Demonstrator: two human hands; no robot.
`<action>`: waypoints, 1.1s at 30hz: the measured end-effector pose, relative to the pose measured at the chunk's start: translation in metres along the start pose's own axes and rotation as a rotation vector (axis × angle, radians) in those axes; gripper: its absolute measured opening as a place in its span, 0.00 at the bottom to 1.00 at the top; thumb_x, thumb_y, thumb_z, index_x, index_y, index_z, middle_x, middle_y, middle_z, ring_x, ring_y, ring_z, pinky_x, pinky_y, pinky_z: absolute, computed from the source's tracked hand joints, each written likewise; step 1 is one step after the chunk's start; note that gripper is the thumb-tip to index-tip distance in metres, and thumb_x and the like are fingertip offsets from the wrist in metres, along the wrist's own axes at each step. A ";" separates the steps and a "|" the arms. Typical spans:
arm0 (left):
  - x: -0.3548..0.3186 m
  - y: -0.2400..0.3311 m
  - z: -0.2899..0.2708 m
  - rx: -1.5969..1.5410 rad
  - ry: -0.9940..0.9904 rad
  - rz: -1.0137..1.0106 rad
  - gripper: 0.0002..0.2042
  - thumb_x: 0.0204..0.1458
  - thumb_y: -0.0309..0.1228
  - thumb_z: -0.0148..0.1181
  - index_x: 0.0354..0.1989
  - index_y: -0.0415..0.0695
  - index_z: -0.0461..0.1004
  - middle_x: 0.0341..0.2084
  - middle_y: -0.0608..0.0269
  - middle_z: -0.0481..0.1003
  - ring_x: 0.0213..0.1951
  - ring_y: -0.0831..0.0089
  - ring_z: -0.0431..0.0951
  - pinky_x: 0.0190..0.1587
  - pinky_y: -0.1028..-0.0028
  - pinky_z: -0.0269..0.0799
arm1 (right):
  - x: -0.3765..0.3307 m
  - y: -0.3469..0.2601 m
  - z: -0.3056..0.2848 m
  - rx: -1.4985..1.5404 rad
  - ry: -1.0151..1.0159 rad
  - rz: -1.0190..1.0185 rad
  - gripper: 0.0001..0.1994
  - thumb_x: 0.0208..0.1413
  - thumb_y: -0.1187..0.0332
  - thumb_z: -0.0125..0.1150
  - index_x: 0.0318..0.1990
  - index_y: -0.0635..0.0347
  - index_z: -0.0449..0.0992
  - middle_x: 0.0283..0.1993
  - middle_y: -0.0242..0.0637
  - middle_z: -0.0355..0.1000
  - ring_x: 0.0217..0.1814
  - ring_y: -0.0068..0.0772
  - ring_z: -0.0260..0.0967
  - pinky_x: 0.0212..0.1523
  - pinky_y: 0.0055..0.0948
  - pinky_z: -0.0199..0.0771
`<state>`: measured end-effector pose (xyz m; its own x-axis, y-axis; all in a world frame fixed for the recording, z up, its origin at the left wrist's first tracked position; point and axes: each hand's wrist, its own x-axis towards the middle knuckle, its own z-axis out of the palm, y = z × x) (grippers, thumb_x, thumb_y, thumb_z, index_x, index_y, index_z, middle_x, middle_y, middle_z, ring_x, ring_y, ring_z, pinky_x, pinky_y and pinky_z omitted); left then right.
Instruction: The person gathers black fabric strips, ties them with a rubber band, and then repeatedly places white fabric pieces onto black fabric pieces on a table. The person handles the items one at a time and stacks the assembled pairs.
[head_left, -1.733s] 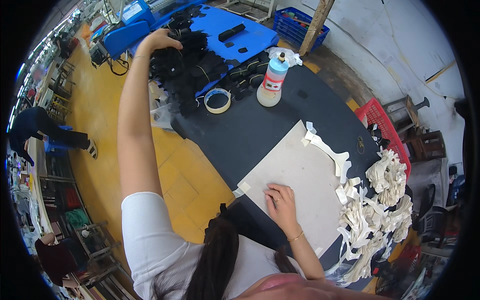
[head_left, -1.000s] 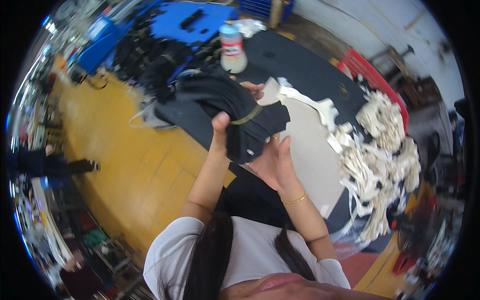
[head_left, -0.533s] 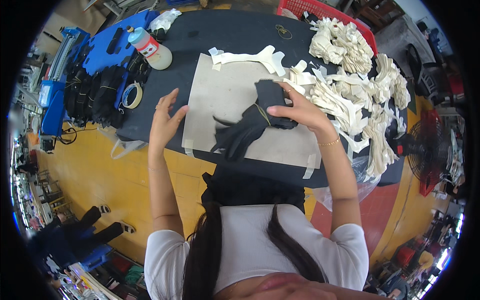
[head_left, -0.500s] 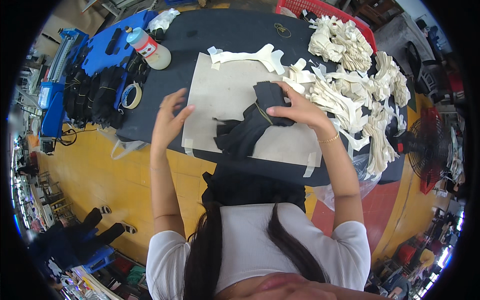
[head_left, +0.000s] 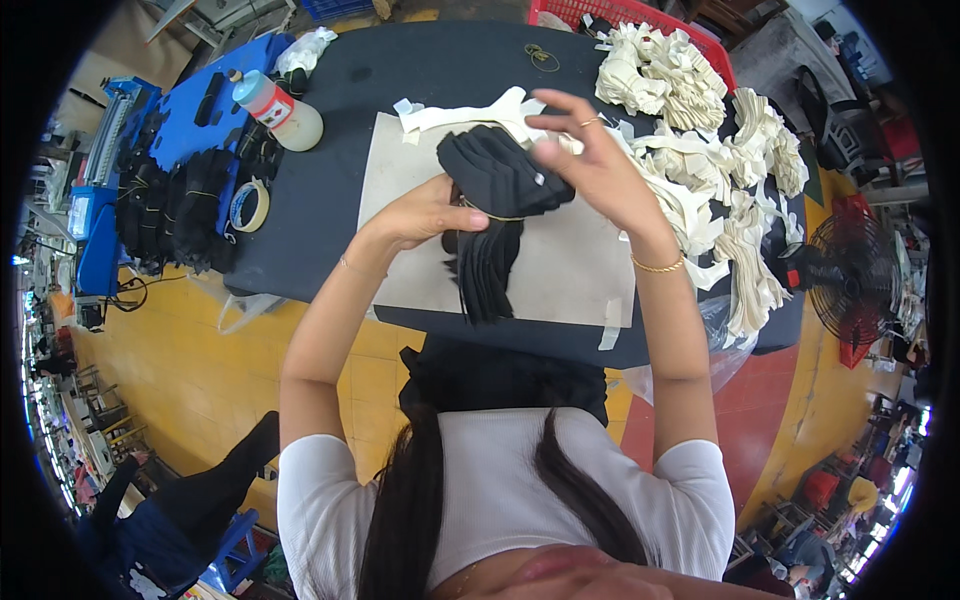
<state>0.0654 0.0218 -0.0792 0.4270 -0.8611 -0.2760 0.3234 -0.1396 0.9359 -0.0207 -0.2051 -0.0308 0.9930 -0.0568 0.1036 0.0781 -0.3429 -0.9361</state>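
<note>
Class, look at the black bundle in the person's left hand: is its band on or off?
On: a thin yellowish band runs across the black bundle, beside the thumb of the left hand.

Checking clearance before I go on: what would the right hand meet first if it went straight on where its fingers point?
In the picture, the cream forked piece just beyond the right hand. The hand looks raised, though, so it might pass above; depth is unclear.

left grip (head_left: 420, 213): holds banded black bundle (head_left: 495, 172) | right grip (head_left: 600, 172): spread at bundle's right edge | pale sheet (head_left: 572, 275): beneath
</note>
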 end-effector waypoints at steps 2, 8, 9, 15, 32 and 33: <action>-0.005 -0.001 0.001 -0.152 0.014 0.075 0.56 0.32 0.56 0.78 0.66 0.32 0.58 0.58 0.46 0.69 0.60 0.59 0.72 0.63 0.66 0.68 | -0.007 -0.009 -0.002 0.418 0.078 0.090 0.27 0.66 0.56 0.56 0.68 0.54 0.60 0.62 0.41 0.70 0.43 0.17 0.71 0.44 0.20 0.74; -0.011 -0.003 0.024 -0.490 -0.061 0.131 0.59 0.30 0.66 0.73 0.65 0.32 0.61 0.56 0.41 0.71 0.57 0.52 0.75 0.63 0.59 0.70 | -0.032 -0.018 0.024 0.080 0.417 -0.375 0.20 0.60 0.70 0.63 0.58 0.59 0.69 0.57 0.40 0.68 0.52 0.27 0.69 0.47 0.28 0.72; -0.015 -0.006 0.035 -0.496 -0.061 0.207 0.56 0.38 0.71 0.64 0.67 0.34 0.59 0.58 0.41 0.69 0.59 0.53 0.73 0.63 0.59 0.70 | -0.037 -0.020 0.026 -0.149 0.494 -0.485 0.18 0.57 0.72 0.65 0.55 0.59 0.72 0.53 0.39 0.68 0.50 0.29 0.69 0.47 0.30 0.72; -0.015 -0.030 0.060 -0.558 0.199 0.167 0.50 0.52 0.74 0.42 0.67 0.36 0.57 0.60 0.43 0.68 0.60 0.56 0.73 0.59 0.63 0.75 | -0.054 -0.026 0.039 -0.495 0.353 -0.527 0.12 0.41 0.74 0.76 0.37 0.57 0.82 0.43 0.37 0.68 0.40 0.36 0.70 0.39 0.30 0.73; -0.055 -0.009 0.070 -0.412 0.191 -0.008 0.40 0.31 0.26 0.70 0.61 0.34 0.65 0.51 0.53 0.75 0.54 0.62 0.75 0.61 0.68 0.68 | -0.083 -0.042 -0.013 0.122 -0.333 -0.185 0.08 0.47 0.72 0.70 0.29 0.61 0.75 0.21 0.28 0.63 0.21 0.24 0.57 0.25 0.25 0.55; -0.056 -0.005 0.069 -0.388 0.116 -0.020 0.40 0.31 0.25 0.69 0.61 0.34 0.65 0.52 0.53 0.75 0.55 0.62 0.74 0.63 0.68 0.65 | -0.084 -0.043 -0.023 0.135 -0.348 -0.214 0.06 0.48 0.73 0.70 0.31 0.62 0.77 0.20 0.28 0.64 0.19 0.22 0.57 0.24 0.25 0.55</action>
<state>-0.0183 0.0373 -0.0531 0.5031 -0.7960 -0.3367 0.6179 0.0589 0.7840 -0.1099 -0.2067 0.0086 0.9220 0.3303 0.2021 0.2733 -0.1852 -0.9439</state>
